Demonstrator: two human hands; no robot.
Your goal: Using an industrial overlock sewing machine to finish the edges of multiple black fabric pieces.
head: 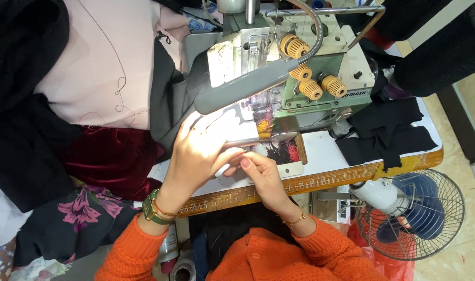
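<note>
Left hand (196,151): lying palm-down on the machine bed, fingers curled loosely together, fingertips pressing on a small pale strip of fabric (237,136). A green wristwatch (152,209) and thin bracelets are sitting on this wrist, below an orange knitted sleeve (128,255).

Right hand (261,174): lying just beside the left, thumb and forefinger pinching together at the near edge of the same fabric; whether anything else is caught in the pinch cannot be told. A gold chain bracelet (296,220) is circling this wrist.

Fabric strip: pale, washed out by lamp light, flat on the bed; its long axis is running roughly left to right, the far end pointing toward the presser area of the machine.

Overlock sewing machine (300,78): pale green and cream, standing right behind the hands, carrying four yellow tension knobs (310,73). A grey gooseneck lamp (242,88) is slanting across its front above the left hand. Red and dark thread scraps (284,151) are lying in the tray beside the right hand.

Work table (331,151): white top, a yellow ruler edge (310,182) running along its front. Black fabric pieces (386,132) are resting at the right end; pink cloth (97,73), dark red velvet (107,156) and floral fabric (81,208) are piled to the left. A small fan (409,213) is standing at the lower right.
</note>
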